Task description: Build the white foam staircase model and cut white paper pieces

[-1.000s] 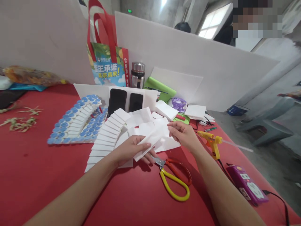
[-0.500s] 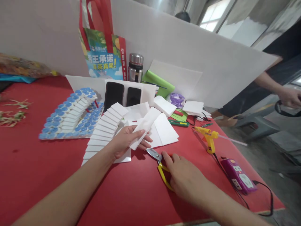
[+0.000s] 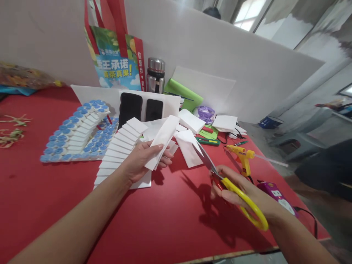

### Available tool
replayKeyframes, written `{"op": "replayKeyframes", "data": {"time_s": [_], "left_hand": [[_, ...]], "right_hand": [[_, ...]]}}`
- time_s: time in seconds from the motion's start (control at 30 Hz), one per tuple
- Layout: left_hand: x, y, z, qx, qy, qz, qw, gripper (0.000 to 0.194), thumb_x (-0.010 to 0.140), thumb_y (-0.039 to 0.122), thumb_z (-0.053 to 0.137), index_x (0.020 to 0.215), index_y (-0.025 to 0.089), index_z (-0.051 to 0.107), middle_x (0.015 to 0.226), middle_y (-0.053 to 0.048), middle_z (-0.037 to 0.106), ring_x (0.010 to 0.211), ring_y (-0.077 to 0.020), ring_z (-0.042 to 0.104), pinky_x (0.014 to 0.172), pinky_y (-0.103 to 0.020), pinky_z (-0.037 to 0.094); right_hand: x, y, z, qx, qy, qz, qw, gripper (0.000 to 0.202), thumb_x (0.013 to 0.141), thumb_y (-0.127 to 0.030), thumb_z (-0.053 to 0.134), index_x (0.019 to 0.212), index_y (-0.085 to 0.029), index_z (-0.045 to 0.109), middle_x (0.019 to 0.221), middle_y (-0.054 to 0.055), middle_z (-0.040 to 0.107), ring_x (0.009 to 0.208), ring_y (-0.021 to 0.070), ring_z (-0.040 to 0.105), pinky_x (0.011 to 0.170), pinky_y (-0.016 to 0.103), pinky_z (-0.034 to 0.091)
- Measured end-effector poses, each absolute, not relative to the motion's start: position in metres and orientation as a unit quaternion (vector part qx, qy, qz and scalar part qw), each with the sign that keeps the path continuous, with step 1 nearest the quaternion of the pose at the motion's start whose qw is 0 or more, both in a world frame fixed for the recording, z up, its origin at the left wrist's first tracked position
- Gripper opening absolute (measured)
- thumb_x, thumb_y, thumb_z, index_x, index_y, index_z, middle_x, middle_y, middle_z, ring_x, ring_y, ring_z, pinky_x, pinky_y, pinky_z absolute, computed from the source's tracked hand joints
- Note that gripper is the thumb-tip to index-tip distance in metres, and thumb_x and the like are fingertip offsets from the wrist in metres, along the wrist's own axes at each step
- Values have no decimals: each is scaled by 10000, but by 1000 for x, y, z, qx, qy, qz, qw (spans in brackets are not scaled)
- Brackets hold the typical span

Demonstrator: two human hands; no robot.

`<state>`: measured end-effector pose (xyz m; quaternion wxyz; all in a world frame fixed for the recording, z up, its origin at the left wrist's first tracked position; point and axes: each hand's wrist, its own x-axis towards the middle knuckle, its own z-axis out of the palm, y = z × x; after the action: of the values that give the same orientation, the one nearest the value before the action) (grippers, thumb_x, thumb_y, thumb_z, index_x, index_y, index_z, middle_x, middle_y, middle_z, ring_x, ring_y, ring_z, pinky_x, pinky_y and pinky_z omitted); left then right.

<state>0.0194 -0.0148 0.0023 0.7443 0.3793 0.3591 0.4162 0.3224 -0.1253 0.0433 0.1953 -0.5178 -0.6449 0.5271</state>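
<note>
My left hand (image 3: 145, 158) pinches a folded strip of white paper (image 3: 162, 141) between thumb and fingers, held up over the table. In my right hand (image 3: 233, 185) is a pair of scissors (image 3: 247, 201) with yellow and red handles, lifted off the table. Its blades point up and left, toward loose white paper sheets (image 3: 189, 152). Beside my left hand lies a stepped row of white strips (image 3: 118, 152). Left of that stands a curved stair-like model (image 3: 79, 135) edged with blue-and-white rolled pieces.
A yellow glue gun (image 3: 242, 156) and a purple power socket (image 3: 277, 198) with a cord lie at the right. Two black phones (image 3: 130, 108) lean on a white board. Behind are a steel flask (image 3: 155, 75), a shopping bag (image 3: 115, 62) and a green utility knife (image 3: 207, 141).
My right hand has picked the scissors up off the table and moved right with them. The left hand keeps the paper strip. The person at the right has mostly left the view.
</note>
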Motion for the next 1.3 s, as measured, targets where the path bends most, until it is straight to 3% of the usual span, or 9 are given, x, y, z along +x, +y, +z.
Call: {"op": "replayKeyframes", "data": {"time_s": [0.07,0.3,0.5,0.7,1.3], "left_hand": [[20,-16,2,379,355,415,747,216,857,259,795,972,89,726,779,-125,801,604,-182,748,546,-233,601],[17,-14,6,371,334,451,740,210,818,260,828,924,96,748,773,-105,794,578,-155,718,535,-215,579],[20,-19,7,379,330,426,753,188,834,242,811,916,85,748,737,-96,785,546,-153,714,522,-212,587],[29,-25,6,415,318,357,774,199,883,272,771,830,83,740,669,-117,770,502,-147,701,487,-185,563],[31,-28,4,415,337,332,778,173,889,270,765,883,97,762,755,-131,798,534,-170,724,509,-225,588]], "right_hand": [[318,-118,47,-498,-651,529,222,557,919,-703,613,1235,-254,516,957,41,592,859,198,577,740,302,489],[326,-120,52,-509,-657,536,147,718,781,-785,710,1263,-263,601,962,73,605,762,208,540,621,312,473],[304,-107,58,-530,-684,476,154,690,785,-770,730,1184,-231,569,918,21,548,744,163,457,621,269,414],[282,-86,50,-496,-693,499,159,663,815,-780,690,1116,-212,527,863,-22,470,734,142,396,625,254,368],[274,-85,39,-511,-673,504,178,615,815,-705,752,1158,-235,555,772,-47,467,702,140,393,614,265,337]]}}
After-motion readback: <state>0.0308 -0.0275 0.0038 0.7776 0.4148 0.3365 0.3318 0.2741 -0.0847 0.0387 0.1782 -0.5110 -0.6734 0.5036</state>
